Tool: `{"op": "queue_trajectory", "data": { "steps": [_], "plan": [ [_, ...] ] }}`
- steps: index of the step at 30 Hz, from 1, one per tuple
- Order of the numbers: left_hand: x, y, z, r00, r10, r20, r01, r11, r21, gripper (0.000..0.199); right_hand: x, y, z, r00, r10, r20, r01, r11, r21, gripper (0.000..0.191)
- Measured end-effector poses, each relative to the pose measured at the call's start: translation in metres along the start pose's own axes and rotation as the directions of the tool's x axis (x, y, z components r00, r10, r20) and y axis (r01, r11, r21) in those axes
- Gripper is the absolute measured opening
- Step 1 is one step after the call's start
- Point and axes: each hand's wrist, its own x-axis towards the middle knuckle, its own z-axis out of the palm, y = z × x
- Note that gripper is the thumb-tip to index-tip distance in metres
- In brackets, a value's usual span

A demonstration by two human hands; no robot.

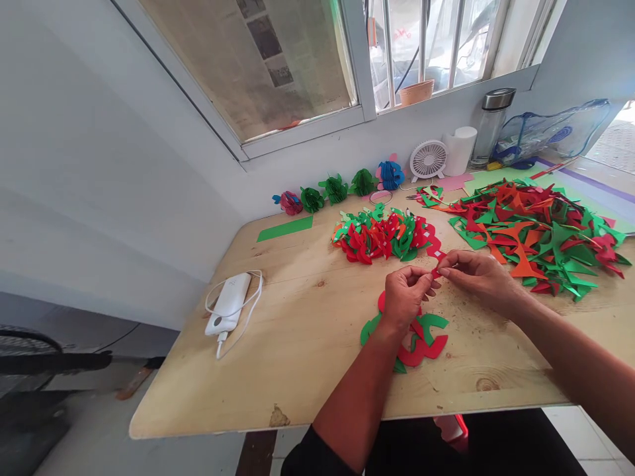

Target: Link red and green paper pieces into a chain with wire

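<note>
While your left hand point(404, 294) and right hand point(479, 277) pinch red paper point(436, 272), jagged scraps point(560, 241) heap at two o'clock; your left wrist point(395, 326) partly hides curved cutouts point(413, 355) at six.

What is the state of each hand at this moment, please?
Left hand: closed, thumb and fingers pinching a small red paper piece.
Right hand: closed, fingertips pinching the same piece from the other side.
</note>
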Motion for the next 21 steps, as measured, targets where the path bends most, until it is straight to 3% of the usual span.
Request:
{"op": "queue_trajectory", "data": {
  "steps": [21],
  "plan": [
    [-0.0026,0.0007,0.0072,0.995,0.083,-0.055,-0.087,0.993,-0.083,0.016,-0.0039,-0.0008,0.0100,0.998,0.062,0.005,-0.061,0.954,0.295,0.029]
  ]
}}
